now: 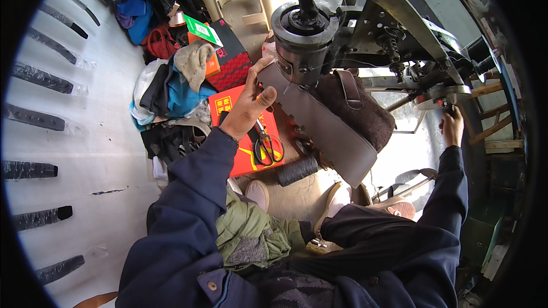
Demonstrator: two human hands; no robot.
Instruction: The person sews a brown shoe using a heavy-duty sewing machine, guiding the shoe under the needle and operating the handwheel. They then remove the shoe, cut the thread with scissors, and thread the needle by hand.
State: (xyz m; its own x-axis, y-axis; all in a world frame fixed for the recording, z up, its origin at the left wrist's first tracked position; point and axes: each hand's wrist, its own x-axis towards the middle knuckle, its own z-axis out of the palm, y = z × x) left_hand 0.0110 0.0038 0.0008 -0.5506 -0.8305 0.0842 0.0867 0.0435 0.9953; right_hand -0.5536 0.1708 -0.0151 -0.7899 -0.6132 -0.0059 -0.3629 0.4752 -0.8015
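Left hand (249,105) and right hand (452,128) flank a black metal machine (368,40); beside the left are a fuzzy brown shoe (368,120) with flat grey-brown sole (328,128), red box (241,162), black-handled scissors (266,149). Left's thumb is spread, fingers at the sole's edge; right clasps a dark knob (447,109).

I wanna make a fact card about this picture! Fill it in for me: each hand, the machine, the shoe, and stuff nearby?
Left hand: at the edge of the grey sole; its exact grip is unclear
Right hand: on the handle at the metal wheel
Machine: dark metal, its round head above the sole
Shoe: brown and fuzzy, against the sole
Nearby: black-handled scissors on a red box
Far left: dark wrapped strips in a row
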